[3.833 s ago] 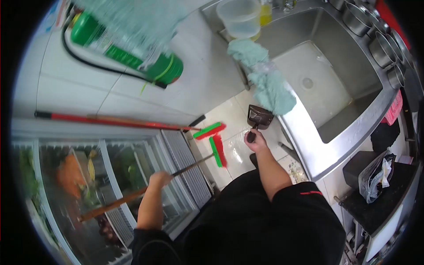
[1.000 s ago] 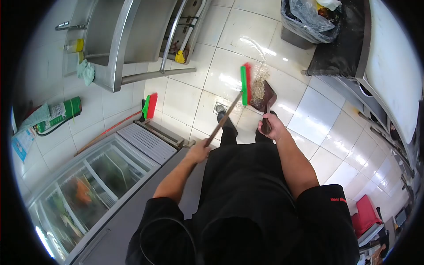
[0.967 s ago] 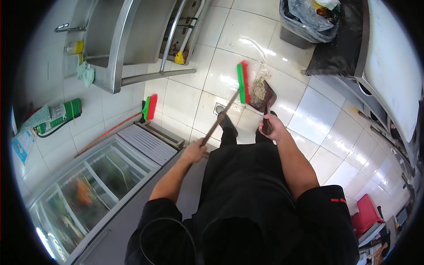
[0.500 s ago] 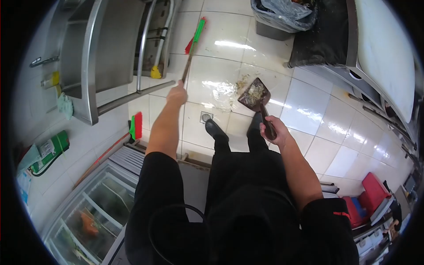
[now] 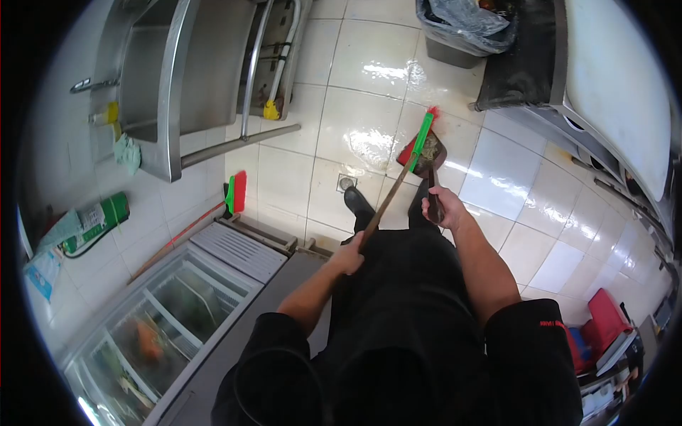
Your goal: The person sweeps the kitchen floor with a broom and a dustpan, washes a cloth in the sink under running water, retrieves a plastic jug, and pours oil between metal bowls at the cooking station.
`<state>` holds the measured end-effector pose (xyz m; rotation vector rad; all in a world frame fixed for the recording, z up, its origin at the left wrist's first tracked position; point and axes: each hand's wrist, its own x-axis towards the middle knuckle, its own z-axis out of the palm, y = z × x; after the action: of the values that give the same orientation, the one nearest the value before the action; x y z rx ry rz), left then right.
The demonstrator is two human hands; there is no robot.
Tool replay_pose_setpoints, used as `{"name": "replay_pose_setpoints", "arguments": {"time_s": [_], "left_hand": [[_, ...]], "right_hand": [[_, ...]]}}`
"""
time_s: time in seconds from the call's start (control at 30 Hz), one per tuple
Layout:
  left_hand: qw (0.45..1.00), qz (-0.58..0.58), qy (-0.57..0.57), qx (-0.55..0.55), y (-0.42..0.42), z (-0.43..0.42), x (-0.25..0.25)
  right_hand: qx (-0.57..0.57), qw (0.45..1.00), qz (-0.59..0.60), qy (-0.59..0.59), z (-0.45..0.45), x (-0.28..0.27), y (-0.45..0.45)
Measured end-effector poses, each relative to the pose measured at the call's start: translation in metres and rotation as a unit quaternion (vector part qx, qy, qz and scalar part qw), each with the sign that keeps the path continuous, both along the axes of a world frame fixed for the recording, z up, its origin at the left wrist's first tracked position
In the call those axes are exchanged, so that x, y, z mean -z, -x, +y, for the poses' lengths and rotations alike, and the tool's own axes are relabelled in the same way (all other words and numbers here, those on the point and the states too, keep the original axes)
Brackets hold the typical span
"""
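Observation:
My left hand [image 5: 347, 257] is closed round the wooden handle of a broom [image 5: 423, 135], which has a green head and red bristles. That head lies over the left part of a dark dustpan [image 5: 431, 150] on the wet tiled floor. Inside the pan is a heap of light-coloured debris, partly covered by the broom. My right hand [image 5: 447, 208] grips the dustpan's short handle, in front of my right shoe. The bristles are mostly hidden beneath the green head.
A floor drain [image 5: 346, 183] lies by my left shoe. The steel sink [image 5: 174, 92] stands at left, above a glass-topped freezer [image 5: 170, 319]. A second broom [image 5: 236, 193] leans near it. A lined bin [image 5: 455, 53] stands ahead, beside the white-topped counter [image 5: 618, 78].
My left hand has come down and right, swinging the broom head from the far left onto the dustpan. Debris that lay on the tiles beside the pan no longer shows there.

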<state>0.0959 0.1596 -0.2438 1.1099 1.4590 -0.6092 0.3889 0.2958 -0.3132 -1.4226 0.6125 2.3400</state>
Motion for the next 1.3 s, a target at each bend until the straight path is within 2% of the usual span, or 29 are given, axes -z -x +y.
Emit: {"name": "replay_pose_setpoints", "arguments": {"time_s": [0.03,0.13,0.23,0.33,0.43,0.5,0.57,0.63,0.73,0.9,1.0,1.03,1.1,1.13,1.23,1.3], "left_hand": [[0.997,-0.034,-0.076,-0.005,0.024,-0.019,0.003],[0.998,0.049,-0.036,-0.006,0.049,-0.007,-0.069],[0.990,0.136,0.015,-0.034,0.066,-0.012,-0.110],[0.977,0.209,0.036,-0.022,0.088,-0.020,-0.093],[0.974,0.226,0.023,-0.021,0.108,-0.037,-0.015],[0.982,0.187,0.025,-0.012,0.079,-0.050,0.014],[0.991,0.113,0.027,-0.069,0.042,-0.067,0.033],[0.973,0.080,0.114,-0.186,-0.014,-0.032,-0.003],[0.968,0.018,0.085,-0.234,-0.039,-0.043,0.006],[0.976,-0.041,0.069,-0.202,-0.026,-0.045,-0.008],[0.980,-0.038,0.075,-0.179,-0.006,-0.031,-0.037],[0.981,-0.030,0.083,-0.172,0.003,-0.025,-0.048],[0.989,-0.003,0.026,-0.145,0.034,-0.048,-0.038],[0.991,0.010,-0.002,-0.132,0.048,-0.058,-0.036],[0.993,0.070,-0.023,-0.096,0.073,-0.057,-0.058],[0.991,0.113,-0.028,-0.071,0.085,-0.050,-0.063]], "right_hand": [[-0.008,1.000,-0.001,-0.011,-0.003,-0.001,-0.001],[-0.046,0.999,0.002,0.016,-0.006,-0.003,-0.011],[-0.080,0.996,-0.006,0.043,-0.009,-0.002,-0.024],[-0.140,0.988,-0.054,0.023,0.004,-0.018,-0.025],[-0.204,0.975,-0.090,-0.001,0.016,-0.012,-0.020],[-0.215,0.973,-0.079,0.000,0.027,-0.008,-0.021],[-0.215,0.975,-0.056,0.009,0.031,0.000,-0.023],[-0.233,0.970,-0.062,0.009,0.033,-0.002,-0.024],[-0.272,0.960,-0.061,0.007,0.035,0.002,-0.027],[-0.336,0.939,-0.075,0.013,0.033,0.001,-0.033],[-0.431,0.897,-0.089,0.026,0.028,0.010,-0.051],[-0.462,0.878,-0.125,-0.006,0.026,0.001,-0.060],[-0.516,0.831,-0.195,-0.068,0.017,-0.020,-0.077],[-0.648,0.723,-0.235,-0.046,0.021,-0.009,-0.065],[-0.768,0.540,-0.205,-0.277,0.005,0.001,-0.061],[-0.782,0.501,-0.209,-0.306,-0.007,0.009,-0.053]]}}
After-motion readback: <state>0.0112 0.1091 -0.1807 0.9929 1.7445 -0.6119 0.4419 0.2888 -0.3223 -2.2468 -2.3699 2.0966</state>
